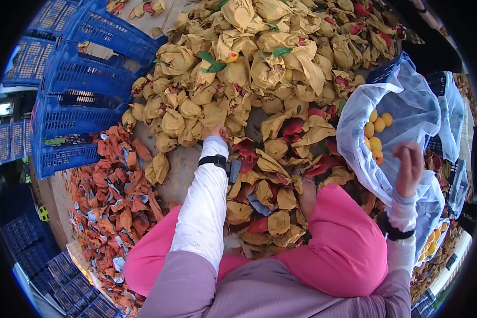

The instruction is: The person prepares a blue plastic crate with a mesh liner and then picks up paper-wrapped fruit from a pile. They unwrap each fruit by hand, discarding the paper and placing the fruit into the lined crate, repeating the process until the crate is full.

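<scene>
Brown paper bags [249, 69] lie in a large heap in front of me, a few showing yellow-red fruit. My left hand [218, 132] reaches to the near side of the heap, its fingers against a paper bag and partly hidden. To the right stands a crate lined with translucent plastic [350, 127], with several yellow fruits [376, 130] inside. My right hand [408, 167] is raised at the crate's near side, fingers bent; whether it holds anything is not clear.
Blue crates [85, 79] stand at the left. Orange-brown paper scraps [111, 206] cover the ground at the lower left. Opened bags with red lining [270, 196] lie before my legs. More lined crates [450, 114] are at the right, near a person's dark sleeve [434, 47].
</scene>
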The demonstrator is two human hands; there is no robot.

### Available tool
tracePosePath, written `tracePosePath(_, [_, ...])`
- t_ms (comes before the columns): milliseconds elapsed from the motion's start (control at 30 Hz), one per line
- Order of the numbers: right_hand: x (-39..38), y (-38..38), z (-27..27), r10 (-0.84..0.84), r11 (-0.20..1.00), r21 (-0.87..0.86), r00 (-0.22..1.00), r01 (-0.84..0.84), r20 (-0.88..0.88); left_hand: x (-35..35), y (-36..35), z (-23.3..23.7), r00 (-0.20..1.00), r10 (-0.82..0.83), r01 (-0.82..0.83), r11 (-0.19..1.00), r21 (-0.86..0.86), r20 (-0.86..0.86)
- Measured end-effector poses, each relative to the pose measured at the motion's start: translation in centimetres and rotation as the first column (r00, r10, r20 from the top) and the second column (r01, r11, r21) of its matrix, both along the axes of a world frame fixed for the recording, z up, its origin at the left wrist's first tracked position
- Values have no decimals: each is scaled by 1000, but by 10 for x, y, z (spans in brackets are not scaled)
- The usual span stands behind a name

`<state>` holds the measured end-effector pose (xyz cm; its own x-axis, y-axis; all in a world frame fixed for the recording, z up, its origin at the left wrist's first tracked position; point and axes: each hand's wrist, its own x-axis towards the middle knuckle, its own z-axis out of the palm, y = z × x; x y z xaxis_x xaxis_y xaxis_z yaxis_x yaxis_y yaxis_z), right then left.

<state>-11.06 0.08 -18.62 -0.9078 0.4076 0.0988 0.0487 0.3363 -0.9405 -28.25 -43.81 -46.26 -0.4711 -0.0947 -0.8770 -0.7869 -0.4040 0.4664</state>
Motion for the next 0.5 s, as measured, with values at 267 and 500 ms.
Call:
tracePosePath(267, [-104, -153, -128, 647, 635, -772, 529, 26, 550, 79, 63, 134, 740, -185, 115, 982, -150, -646])
tracePosePath(500, [-87, -161, -123, 661, 175, -975, 750, -140, 11, 108, 76, 185, 35, -854, 375, 492, -786, -518])
